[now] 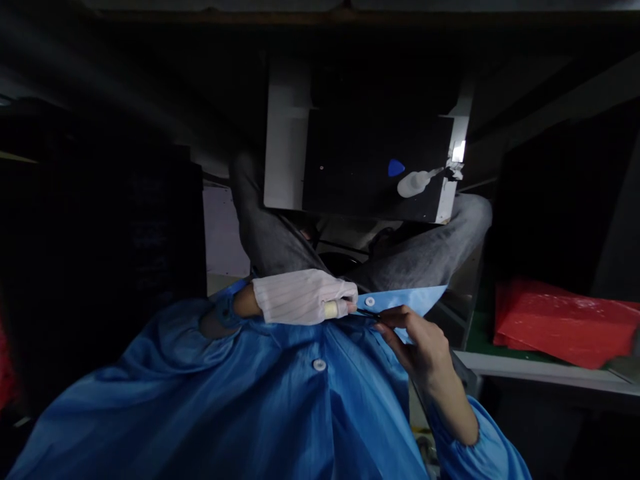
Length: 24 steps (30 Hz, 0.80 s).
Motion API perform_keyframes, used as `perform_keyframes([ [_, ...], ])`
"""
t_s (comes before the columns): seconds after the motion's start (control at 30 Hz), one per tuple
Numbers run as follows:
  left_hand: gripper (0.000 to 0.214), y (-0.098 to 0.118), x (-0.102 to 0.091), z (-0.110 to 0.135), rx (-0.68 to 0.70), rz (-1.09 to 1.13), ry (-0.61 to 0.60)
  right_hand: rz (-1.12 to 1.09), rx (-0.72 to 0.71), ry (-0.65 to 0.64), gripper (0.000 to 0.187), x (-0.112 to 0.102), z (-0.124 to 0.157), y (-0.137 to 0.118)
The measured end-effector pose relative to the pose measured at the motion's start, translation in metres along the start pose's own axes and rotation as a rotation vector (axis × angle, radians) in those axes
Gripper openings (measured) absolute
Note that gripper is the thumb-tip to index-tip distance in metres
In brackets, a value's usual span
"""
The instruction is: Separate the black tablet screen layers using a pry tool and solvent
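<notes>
My left hand (305, 297) wears a white striped glove with a yellow cot on one fingertip. Its fingers are curled at the front edge of my blue smock (260, 400). My right hand (417, 340) is bare and pinches a small dark thin object (367, 313) right at the left hand's fingertips. Both hands meet near the smock's lower hem, beside a white snap button (369, 302). Another button (319, 365) sits lower on the smock. What the left hand holds is hidden by its glove.
Above my grey-trousered knees (435, 253) is a black work surface (370, 167) bearing a blue triangular pick (395, 167) and a white squeeze bottle (415, 183). A red bag (565, 320) lies on a shelf at the right. The surroundings are dark.
</notes>
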<state>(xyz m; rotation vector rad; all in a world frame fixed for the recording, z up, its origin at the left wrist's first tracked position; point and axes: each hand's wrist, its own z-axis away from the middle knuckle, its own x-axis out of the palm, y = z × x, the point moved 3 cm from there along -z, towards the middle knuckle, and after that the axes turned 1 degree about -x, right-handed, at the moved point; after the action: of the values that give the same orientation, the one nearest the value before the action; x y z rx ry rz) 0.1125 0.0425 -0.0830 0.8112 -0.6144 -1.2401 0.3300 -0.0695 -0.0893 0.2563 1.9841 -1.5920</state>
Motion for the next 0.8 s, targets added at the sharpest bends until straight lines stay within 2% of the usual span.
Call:
perform_keyframes([
  [0.47, 0.042, -0.018, 0.003, -0.001, -0.034, -0.067, 0.008, 0.09, -0.005, -0.085, 0.026, 0.009, 0.011, 0.006],
  [0.67, 0.039, -0.03, 0.003, -0.006, 0.0, -0.107, 0.021, 0.063, 0.07, -0.138, 0.024, 0.014, 0.019, 0.014],
  [0.8, 0.042, -0.039, 0.001, -0.005, -0.001, -0.117, 0.044, 0.045, 0.062, -0.118, 0.024, 0.018, 0.023, 0.016],
])
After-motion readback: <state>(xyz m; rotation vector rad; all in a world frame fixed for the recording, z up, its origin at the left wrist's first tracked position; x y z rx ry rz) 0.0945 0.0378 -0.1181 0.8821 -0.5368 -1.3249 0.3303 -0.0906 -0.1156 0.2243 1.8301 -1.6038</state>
